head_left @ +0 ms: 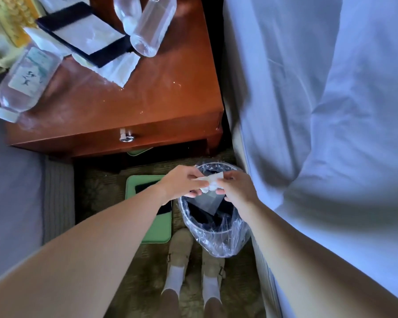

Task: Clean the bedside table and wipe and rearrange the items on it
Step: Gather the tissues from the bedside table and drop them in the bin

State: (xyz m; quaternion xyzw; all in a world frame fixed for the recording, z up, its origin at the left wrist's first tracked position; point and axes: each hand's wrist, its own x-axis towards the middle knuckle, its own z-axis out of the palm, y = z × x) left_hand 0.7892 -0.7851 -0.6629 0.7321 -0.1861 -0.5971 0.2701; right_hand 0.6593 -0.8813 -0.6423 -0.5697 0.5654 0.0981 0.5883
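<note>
The bedside table [133, 104] is varnished wood, reddish and glossy, its sheen dulled by faint smears and specks. The drawer knob [126, 137] is shiny metal. The bottles [152, 26] are clear, smooth plastic, and the labelled bottle [25, 81] wears a matt paper label. The tissue [120, 67] on the tabletop is soft white paper. The wad of tissue [208, 181] looks crumpled. The bin liner [218, 239] is thin, crinkly, glossy plastic film. The bedsheet [319, 111] is matt white cloth, and the carpet [147, 271] looks rough.

An olive carpet [152, 267] is laid underfoot; a white-sheeted bed [331, 111] is set rightward; a grey padded surface [9, 191] is seen leftward.
</note>
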